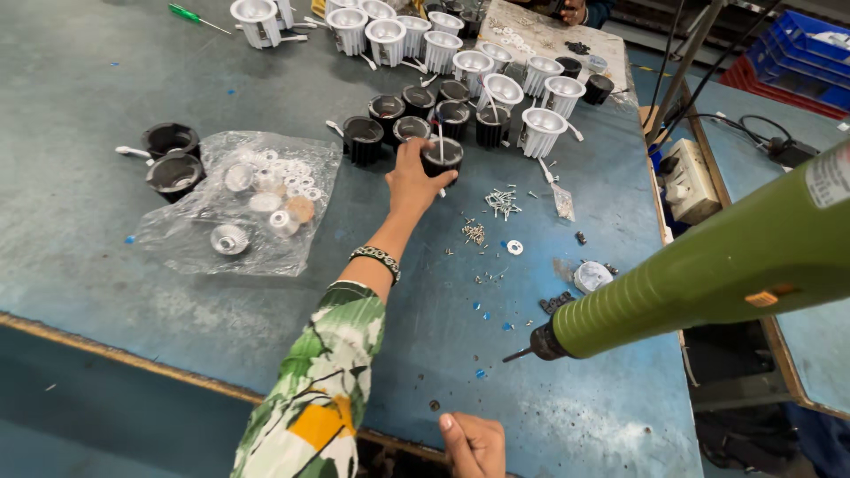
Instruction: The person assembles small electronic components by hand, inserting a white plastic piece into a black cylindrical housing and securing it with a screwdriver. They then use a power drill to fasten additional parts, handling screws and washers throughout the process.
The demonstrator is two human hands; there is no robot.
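Left hand (412,180) stretched out over the blue worktop (106,97), fingers closed around a black round housing (442,158) at the near edge of a cluster of black housings (416,111). Behind those, rows of white finned housings (460,53). Right hand (474,445) low at the near worktop edge, loosely curled with thumb up, holding nothing that can be seen. Green electric screwdriver (708,274) hanging in from the right, bit pointing left and down, just above the right hand and clear of it. Small heap of screws (502,202) and a white washer (514,247) right of the left wrist. Clear plastic bag (239,204) of reflectors and rings to the left, two more black cups (173,159) beside it
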